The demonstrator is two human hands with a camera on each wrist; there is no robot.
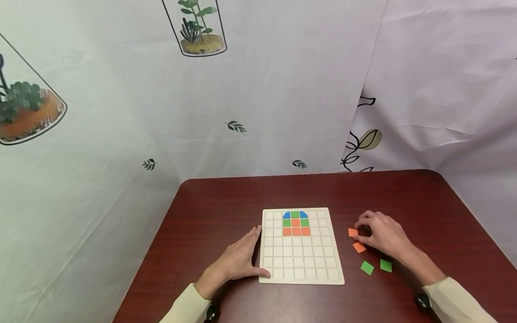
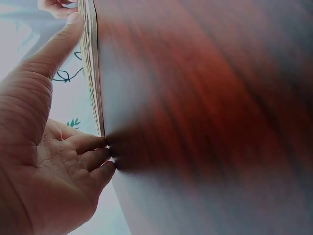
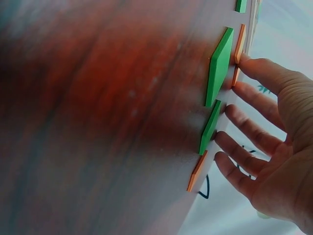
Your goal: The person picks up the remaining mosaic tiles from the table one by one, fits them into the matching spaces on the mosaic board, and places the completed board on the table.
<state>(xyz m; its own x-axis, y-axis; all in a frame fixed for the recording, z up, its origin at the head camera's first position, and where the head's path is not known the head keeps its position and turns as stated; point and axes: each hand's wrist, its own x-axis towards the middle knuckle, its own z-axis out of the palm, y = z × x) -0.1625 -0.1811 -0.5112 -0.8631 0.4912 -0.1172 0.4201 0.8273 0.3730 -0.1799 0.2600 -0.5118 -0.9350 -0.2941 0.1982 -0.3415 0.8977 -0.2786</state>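
A: Where is the pale grid board (image 1: 299,260)?

B: Flat on the dark red worktop (image 1: 194,224), with the left hand (image 1: 238,260) at its nine-to-eight o'clock side. Those fingers are stretched out along the edge, and the thumb lies on the corner between seven and eight.

A: What sits in the grid?

B: A block of nine pieces towards twelve o'clock. Its far row runs rounded blue, green, rounded blue; the middle row is green, orange, green; the near row is all orange.

A: And the right hand (image 1: 381,233)?

B: Out at the board's three o'clock, palm down. Thumb and forefinger pinch an orange tile (image 1: 352,232) that lies between two and three o'clock from the board; the other fingers are bent.

A: Any more loose ones?

B: A second orange tile (image 1: 359,247) at three o'clock, just beside the pinched one. Between three and four are a nearer green tile (image 1: 367,268) and a farther green tile (image 1: 385,265), apart from each other. The right wrist view also shows a third green tile (image 3: 210,127) and a third orange tile (image 3: 197,171) near the fingers.

A: Beyond the worktop?

B: Patterned cloth (image 1: 282,89) at twelve o'clock.
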